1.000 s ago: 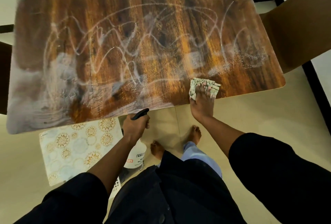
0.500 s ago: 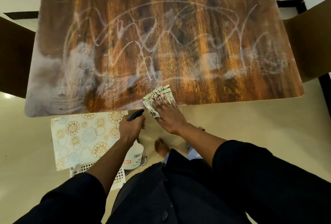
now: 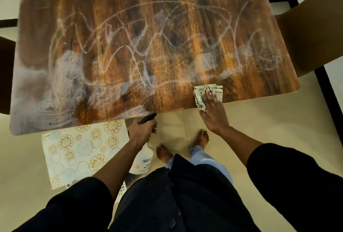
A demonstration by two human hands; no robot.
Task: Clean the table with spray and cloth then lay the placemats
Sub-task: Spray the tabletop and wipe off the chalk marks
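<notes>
Along the lower right edge of the table [image 3: 167, 18], the right hand [image 3: 213, 113] lies flat and spread on a folded, patterned cloth [image 3: 204, 92], pressing it onto the wood where the tabletop meets its near rim; part of the cloth hangs just over that rim. Lower centre of the frame, below the table's edge, the left hand [image 3: 142, 131] is wrapped around the neck of a white spray bottle [image 3: 143, 161], its dark nozzle pointing up and to the right toward the tabletop. Spraying looks done: pale, looping streaks of cleaner [image 3: 148, 46] cross the middle of the wood, with a speckled patch toward the right and a broad hazy smear filling the left side. Wiping seems only begun, since a narrow band by the near edge looks clearer while nearly all the streaks further up the frame are untouched, though glare on the left makes it hard to say whether that haze is wet film or reflection. A floral placemat [image 3: 79, 150] lies at the lower left, off the table and apparently on something low beneath its edge; whether more mats are stacked under it cannot be told. Left to do, by my reading: wipe the whole surface, set the bottle down, then lay the mats.
</notes>
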